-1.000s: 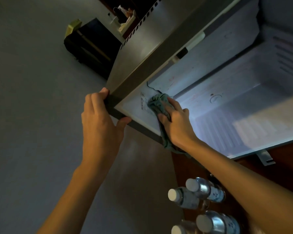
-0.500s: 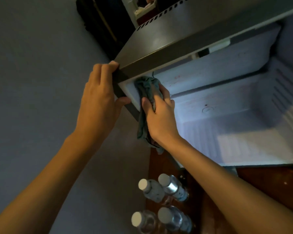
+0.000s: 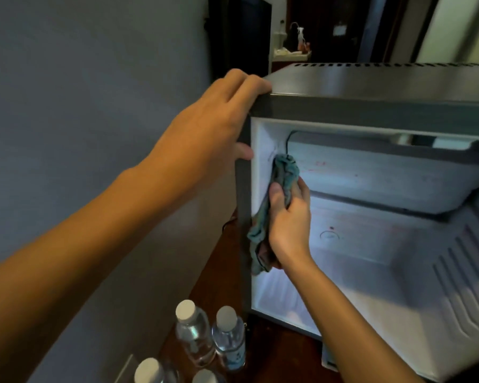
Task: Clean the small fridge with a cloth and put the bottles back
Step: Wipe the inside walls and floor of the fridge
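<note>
Teal cloth (image 3: 285, 172) bunched in my curled right hand (image 3: 288, 219) presses the left inner wall of the fridge (image 3: 371, 84), my left hand (image 3: 216, 123) gripping its top corner, so I reckon firm overlapping strokes suit best while the bottles (image 3: 194, 330) wait outside below.

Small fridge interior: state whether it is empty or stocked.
Empty where visible: the small grey fridge shows bare white walls and floor; four clear white-capped plastic bottles stand outside, below its front.
</note>
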`<control>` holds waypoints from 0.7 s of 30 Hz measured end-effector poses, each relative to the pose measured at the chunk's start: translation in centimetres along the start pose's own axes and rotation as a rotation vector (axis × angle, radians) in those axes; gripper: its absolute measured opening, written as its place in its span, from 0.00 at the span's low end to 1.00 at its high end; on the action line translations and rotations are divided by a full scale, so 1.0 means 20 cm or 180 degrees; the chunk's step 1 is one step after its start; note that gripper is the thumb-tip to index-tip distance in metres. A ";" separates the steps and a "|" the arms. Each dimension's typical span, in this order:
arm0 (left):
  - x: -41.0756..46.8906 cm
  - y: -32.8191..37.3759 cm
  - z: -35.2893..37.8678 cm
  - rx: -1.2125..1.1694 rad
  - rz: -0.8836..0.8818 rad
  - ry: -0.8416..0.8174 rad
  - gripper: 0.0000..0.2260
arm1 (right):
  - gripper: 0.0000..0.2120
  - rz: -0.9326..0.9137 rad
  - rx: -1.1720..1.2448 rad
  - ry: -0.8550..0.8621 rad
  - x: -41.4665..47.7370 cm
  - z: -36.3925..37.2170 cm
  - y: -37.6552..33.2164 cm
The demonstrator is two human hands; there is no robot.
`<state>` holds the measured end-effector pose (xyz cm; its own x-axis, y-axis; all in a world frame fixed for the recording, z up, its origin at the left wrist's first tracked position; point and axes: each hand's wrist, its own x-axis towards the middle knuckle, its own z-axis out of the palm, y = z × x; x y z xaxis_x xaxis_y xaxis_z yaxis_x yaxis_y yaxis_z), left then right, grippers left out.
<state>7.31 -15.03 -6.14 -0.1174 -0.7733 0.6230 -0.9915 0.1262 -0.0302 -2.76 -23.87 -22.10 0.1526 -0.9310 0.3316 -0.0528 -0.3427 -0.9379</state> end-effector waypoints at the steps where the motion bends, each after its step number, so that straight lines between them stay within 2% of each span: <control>1: 0.00 0.00 0.00 -0.0006 0.0028 0.0035 0.36 | 0.21 -0.0030 0.0034 0.0032 0.00 0.01 0.01; 6: 0.00 -0.06 0.01 -0.0031 0.0285 0.0104 0.35 | 0.23 0.0216 0.0614 0.0178 0.05 0.01 0.04; 13: 0.00 -0.13 0.04 -0.0371 0.0504 0.0084 0.36 | 0.19 0.0251 0.0671 0.0363 0.14 0.03 -0.05; 18: 0.02 -0.15 0.03 -0.0458 0.0600 0.0110 0.35 | 0.18 -0.0294 0.0226 0.0022 -0.18 -0.03 0.05; 21: 0.03 -0.16 0.04 -0.0408 0.0659 0.0190 0.35 | 0.20 -0.0423 0.0157 0.0027 -0.15 -0.03 0.06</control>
<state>10.43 -16.48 -6.30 -0.3100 -0.6852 0.6591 -0.9311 0.3588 -0.0649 -3.92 -21.63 -24.22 0.1467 -0.8789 0.4540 0.0159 -0.4568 -0.8894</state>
